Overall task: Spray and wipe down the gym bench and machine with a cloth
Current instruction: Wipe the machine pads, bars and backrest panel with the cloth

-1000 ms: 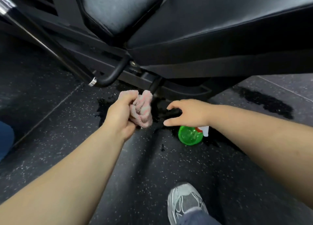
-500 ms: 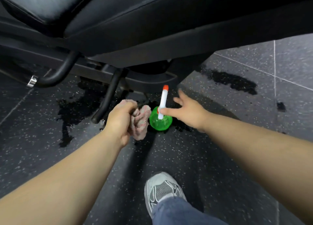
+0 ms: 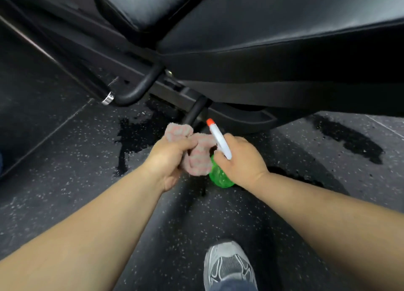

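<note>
My left hand (image 3: 168, 157) grips a crumpled pink cloth (image 3: 192, 150) low above the floor. Right beside it, my right hand (image 3: 240, 161) is wrapped round the neck of a green spray bottle (image 3: 219, 177) with a white sprayer head and an orange nozzle tip (image 3: 209, 121); the nozzle points up and away from me. The black padded gym bench (image 3: 284, 23) fills the top of the view, with its black frame and a curved bar (image 3: 140, 91) underneath.
Dark speckled rubber floor (image 3: 65, 163) with wet patches at the left (image 3: 135, 135) and right (image 3: 349, 137). A chrome-capped black tube (image 3: 107, 98) slants in from the upper left. My grey shoe (image 3: 229, 266) stands at the bottom centre.
My right hand reached the green bottle on the floor, closed round its neck and now holds it up beside the cloth. The left hand kept its grip on the cloth.
</note>
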`<state>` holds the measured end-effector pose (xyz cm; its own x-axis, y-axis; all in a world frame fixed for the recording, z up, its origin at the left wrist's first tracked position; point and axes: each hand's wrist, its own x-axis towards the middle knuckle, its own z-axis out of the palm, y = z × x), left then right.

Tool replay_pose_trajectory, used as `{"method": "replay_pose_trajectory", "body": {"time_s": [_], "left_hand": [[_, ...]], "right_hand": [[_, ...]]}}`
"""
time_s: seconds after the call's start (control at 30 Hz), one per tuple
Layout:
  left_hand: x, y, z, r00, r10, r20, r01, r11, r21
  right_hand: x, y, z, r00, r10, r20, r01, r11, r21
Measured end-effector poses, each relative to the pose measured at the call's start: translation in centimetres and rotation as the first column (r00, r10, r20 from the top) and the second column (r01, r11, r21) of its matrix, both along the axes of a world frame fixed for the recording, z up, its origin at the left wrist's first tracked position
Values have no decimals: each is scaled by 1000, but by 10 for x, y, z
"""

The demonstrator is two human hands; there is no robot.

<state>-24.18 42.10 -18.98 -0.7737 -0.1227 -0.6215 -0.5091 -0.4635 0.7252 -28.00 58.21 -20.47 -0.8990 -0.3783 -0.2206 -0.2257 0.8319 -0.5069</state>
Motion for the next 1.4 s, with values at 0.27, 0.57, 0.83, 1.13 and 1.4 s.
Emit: {"method": "replay_pose_trajectory", "body": {"time_s": [0.27,0.57,0.83,1.13,1.4], "left_hand": [[69,-62,151,991,104,88,-105,994,5],[99,-84,445,989,145,21,-146,987,68],[122,-46,698,968,-72,-242,75,997,3],[132,21,813,925,-222,-308,95,921,-378],[84,136,841,978,-104,-180,-24,804,-595]], "right_hand": [[44,-62,134,817,-299,493,519,753,-404],[60,-79,438,708,11,706,539,638,-550],[111,-52,678,650,59,758,701,338,-628],[124,22,809,742,173,647,608,234,-759],[71,150,839,828,116,549,492,321,-809]]}}
